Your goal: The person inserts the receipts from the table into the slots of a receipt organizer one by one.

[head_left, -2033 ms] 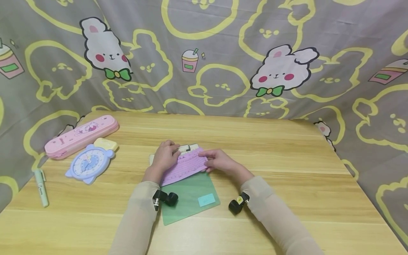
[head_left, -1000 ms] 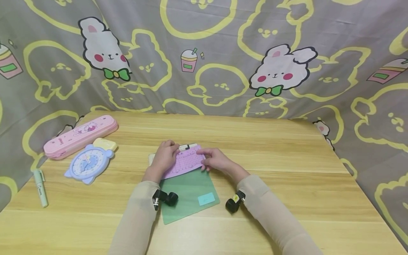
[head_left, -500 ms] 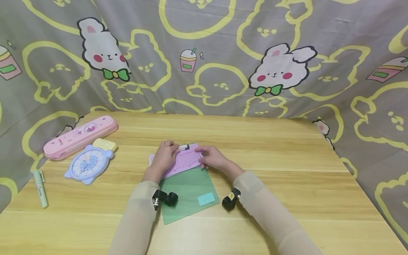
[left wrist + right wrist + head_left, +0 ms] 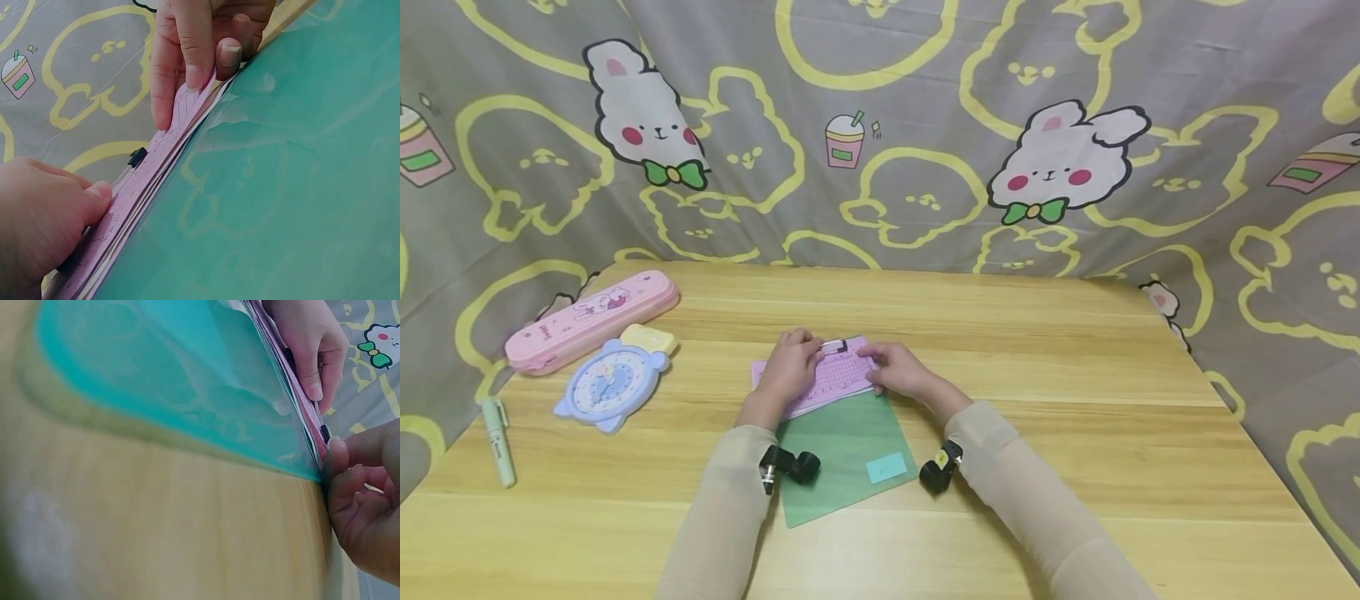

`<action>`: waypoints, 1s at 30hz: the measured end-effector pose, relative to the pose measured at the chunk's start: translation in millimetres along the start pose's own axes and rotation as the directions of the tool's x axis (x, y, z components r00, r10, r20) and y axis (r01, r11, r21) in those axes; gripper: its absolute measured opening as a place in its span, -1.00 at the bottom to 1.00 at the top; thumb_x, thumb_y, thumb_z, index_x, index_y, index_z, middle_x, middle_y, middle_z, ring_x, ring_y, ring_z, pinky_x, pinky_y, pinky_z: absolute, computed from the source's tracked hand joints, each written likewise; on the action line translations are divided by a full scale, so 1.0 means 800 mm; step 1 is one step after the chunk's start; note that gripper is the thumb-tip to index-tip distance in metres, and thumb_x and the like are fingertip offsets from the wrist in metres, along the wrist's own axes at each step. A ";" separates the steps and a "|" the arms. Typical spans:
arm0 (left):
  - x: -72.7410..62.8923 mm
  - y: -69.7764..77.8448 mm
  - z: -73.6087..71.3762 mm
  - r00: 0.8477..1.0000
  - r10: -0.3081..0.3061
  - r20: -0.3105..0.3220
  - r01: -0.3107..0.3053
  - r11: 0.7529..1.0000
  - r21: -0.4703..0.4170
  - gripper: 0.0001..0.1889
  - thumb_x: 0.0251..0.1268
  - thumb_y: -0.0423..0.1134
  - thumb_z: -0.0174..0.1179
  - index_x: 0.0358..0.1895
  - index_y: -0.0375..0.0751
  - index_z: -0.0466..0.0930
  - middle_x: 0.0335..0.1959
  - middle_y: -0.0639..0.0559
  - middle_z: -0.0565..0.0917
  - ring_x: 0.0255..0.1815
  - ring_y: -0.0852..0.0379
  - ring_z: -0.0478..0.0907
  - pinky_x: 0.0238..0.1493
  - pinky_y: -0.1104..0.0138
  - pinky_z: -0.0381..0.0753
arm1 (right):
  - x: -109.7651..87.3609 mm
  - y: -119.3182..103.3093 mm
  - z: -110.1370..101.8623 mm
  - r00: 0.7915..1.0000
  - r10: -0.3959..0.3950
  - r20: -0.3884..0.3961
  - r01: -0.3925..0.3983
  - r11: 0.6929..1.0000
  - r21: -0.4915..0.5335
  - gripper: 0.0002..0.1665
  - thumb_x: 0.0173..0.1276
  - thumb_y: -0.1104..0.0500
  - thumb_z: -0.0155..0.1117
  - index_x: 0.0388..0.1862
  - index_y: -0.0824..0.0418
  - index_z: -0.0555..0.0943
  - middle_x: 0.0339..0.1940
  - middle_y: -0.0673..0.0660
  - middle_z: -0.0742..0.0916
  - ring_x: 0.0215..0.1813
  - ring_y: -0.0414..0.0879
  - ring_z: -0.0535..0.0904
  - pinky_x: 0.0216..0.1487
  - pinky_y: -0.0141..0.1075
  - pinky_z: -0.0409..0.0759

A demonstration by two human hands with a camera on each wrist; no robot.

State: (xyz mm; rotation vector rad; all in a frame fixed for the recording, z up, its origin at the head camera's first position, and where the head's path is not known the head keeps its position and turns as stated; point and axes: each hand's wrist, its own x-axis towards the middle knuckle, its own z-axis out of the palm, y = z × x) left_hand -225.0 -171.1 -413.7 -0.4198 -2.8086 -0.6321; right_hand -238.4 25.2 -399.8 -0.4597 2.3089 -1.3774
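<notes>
A green translucent clip folder (image 4: 831,462) lies on the table with a light blue label (image 4: 887,467) at its near right. On its far part is a purple printed sheet (image 4: 842,374) with a grid, over paler sheets whose edges show in the left wrist view. My left hand (image 4: 788,367) pinches the metal clip (image 4: 833,346) at the folder's far edge, thumb on it in the left wrist view. The sheet's right end is pinched between the thumb and fingers of my right hand (image 4: 904,371). In the right wrist view the right fingertips (image 4: 337,453) meet the folder's corner.
To the left lie a pink pencil case (image 4: 593,321), a small yellow block (image 4: 650,338) and a blue toy clock (image 4: 612,387). A pale green highlighter (image 4: 498,442) is near the table's left edge. A patterned curtain (image 4: 917,125) hangs behind the wooden table (image 4: 1075,375).
The right hand has brought the purple sheet away from me and slightly left, up under the clip, covering the paler sheets. The left hand has stayed at the clip.
</notes>
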 end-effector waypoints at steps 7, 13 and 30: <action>0.000 0.001 0.001 1.000 -0.002 0.008 0.002 1.000 -0.005 -0.70 0.16 -0.28 0.06 -0.06 -0.35 0.50 -0.15 -0.16 0.44 -0.11 -0.08 0.30 -0.02 0.15 0.27 | -0.001 0.004 -0.001 1.000 -0.018 -0.003 0.018 0.999 0.050 -0.48 0.09 0.46 0.09 0.09 0.28 0.39 -0.02 0.24 0.47 -0.57 -0.13 0.44 -0.54 -0.36 0.47; 0.001 0.002 0.003 0.999 -0.031 0.018 0.032 0.999 -0.032 -0.68 0.15 -0.26 0.07 -0.04 -0.35 0.49 -0.12 -0.18 0.43 -0.06 -0.08 0.29 0.02 0.14 0.23 | -0.007 0.013 -0.010 1.000 -0.009 -0.017 0.011 0.989 0.150 -0.45 0.06 0.46 0.11 0.10 0.32 0.37 -0.20 0.20 0.52 -0.50 -0.08 0.47 -0.55 -0.35 0.46; -0.007 -0.012 -0.016 0.995 -0.097 0.029 0.101 0.977 -0.190 -0.49 0.11 -0.19 0.10 0.12 -0.38 0.32 0.09 -0.26 0.30 0.10 -0.19 0.20 0.10 0.06 0.12 | -0.054 0.022 -0.076 0.994 -0.052 0.098 0.049 0.998 0.037 -0.47 0.22 0.26 0.08 0.16 0.40 0.25 -0.09 0.27 0.49 -0.13 0.05 0.47 -0.16 -0.21 0.46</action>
